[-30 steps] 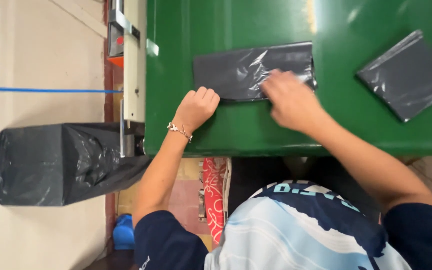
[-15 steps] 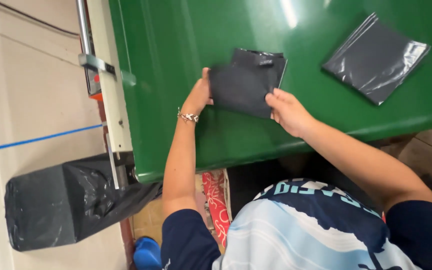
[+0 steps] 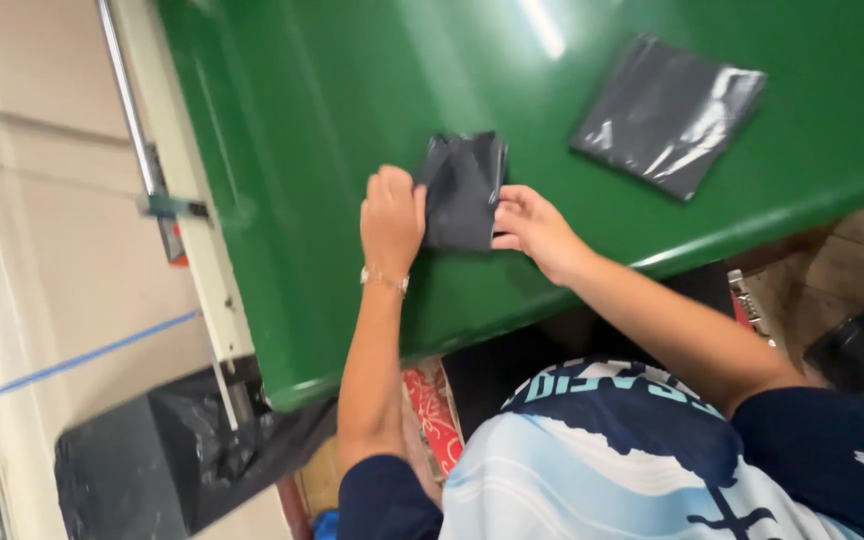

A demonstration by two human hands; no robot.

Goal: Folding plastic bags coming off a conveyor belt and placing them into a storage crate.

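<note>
- Folded black plastic bag, in the head view, lies on the green surface between the two hands, its long axis running away from the person.
- Left hand sits just left of the bag, its fingers curled onto the near left edge and pressing it down; this grip is closed on the bag.
- Right hand touches the bag's near right corner, fingertips pinching the edge; it looks lightly closed on it.
- Both hands are equally near; the bag extends up the surface from both grips.
- A second flat black bag lies well apart to the right.
- A black-lined bin stands below the surface's left edge.
</note>
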